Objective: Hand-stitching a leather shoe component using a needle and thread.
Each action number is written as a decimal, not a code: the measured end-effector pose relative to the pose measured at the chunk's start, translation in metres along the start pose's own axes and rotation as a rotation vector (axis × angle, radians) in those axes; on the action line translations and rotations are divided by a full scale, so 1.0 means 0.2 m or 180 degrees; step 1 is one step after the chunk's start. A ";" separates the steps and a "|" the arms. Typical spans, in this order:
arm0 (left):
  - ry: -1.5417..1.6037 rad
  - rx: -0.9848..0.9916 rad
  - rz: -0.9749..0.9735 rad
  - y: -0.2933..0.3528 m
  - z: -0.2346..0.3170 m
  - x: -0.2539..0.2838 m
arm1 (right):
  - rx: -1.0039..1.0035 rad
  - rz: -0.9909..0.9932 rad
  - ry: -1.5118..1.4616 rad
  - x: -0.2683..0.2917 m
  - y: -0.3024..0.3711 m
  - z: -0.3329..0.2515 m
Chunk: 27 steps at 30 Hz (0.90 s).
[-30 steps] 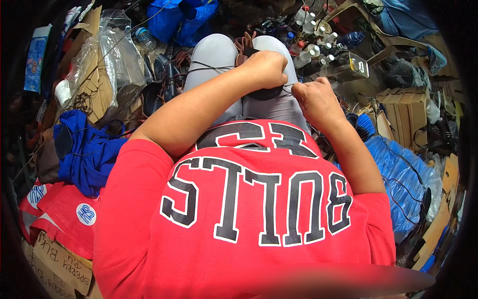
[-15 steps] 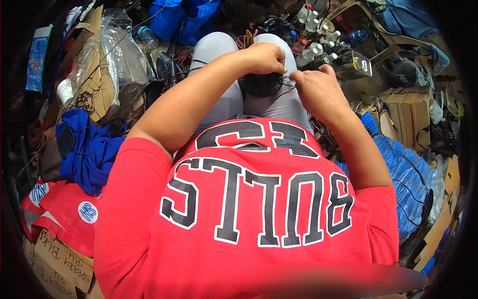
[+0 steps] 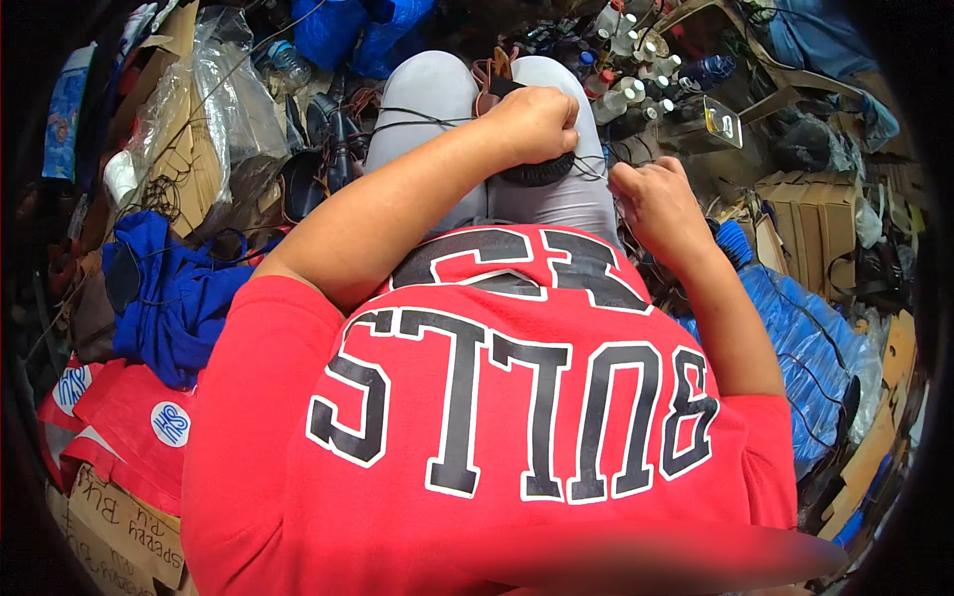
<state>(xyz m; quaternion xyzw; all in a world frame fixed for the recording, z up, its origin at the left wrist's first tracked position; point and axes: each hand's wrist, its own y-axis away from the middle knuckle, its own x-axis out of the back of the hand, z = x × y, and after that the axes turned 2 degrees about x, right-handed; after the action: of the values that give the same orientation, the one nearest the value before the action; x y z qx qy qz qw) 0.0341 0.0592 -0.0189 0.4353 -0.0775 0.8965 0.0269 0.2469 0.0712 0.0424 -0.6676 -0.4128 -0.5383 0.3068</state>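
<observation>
Between my knees rests what looks like a brown and black shoe [image 3: 538,173], partly covered by my left hand [image 3: 540,122]. That hand is closed in a fist against it, and what the curled fingers hold is hidden. To the right, my right hand [image 3: 656,197] is pinched at the end of a thin black thread [image 3: 593,165] running from the shoe's side. Another stretch of dark thread crosses over my left knee [image 3: 425,91].
Plastic bottles [image 3: 636,89] crowd beyond my right knee. Flattened cardboard [image 3: 810,223] and a blue plastic-wrapped bundle [image 3: 795,348] lie at right. On the left are clear plastic sheeting [image 3: 234,99], blue cloth [image 3: 174,298] and a red bag [image 3: 129,407].
My right hand has moved down and rightward, away from the shoe, and the thread between them shows more. My left fist has shifted slightly right over the shoe.
</observation>
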 end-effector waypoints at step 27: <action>-0.0413 -0.0544 0.0754 0.58 -0.13 0.68 | 0.1587 0.0212 -0.7212 0.44 0.07 0.39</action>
<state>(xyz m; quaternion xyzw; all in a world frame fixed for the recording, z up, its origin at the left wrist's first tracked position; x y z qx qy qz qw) -0.0836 -0.0531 0.0579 0.4763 -0.2059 0.8536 -0.0472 0.3033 0.1500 0.1113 -0.6986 -0.5278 0.4723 -0.1015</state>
